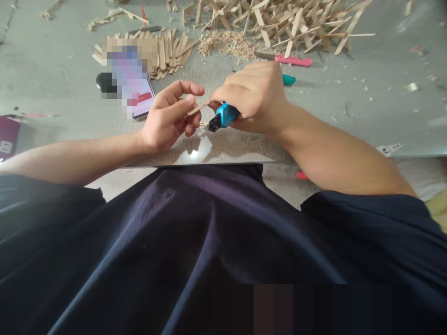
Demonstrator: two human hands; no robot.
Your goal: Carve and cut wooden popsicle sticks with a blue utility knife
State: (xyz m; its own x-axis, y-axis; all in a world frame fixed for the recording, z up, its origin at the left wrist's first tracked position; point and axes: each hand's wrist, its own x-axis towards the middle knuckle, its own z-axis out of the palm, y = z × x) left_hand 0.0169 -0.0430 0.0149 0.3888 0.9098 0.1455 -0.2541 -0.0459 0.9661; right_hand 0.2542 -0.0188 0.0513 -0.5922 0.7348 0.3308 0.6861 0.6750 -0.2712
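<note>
My left hand (pixel 171 114) is closed in a pinch on a thin flat wooden stick (pixel 197 109), which points right toward my other hand. My right hand (pixel 253 95) is wrapped round a blue utility knife (pixel 227 114) with a black end that points down and left. The stick's far end meets the fingertips of my right hand; whether they grip it is hidden. Both hands are above the front part of the table, close together.
A large heap of wooden sticks (pixel 279 21) lies at the back. Nearby are wood shavings (pixel 226 44), a fanned row of sticks (pixel 167 53), a pink-handled knife (pixel 293 61) and a green handle (pixel 288 80). A phone (pixel 144 104) lies beside my left hand, at the table (pixel 349 125).
</note>
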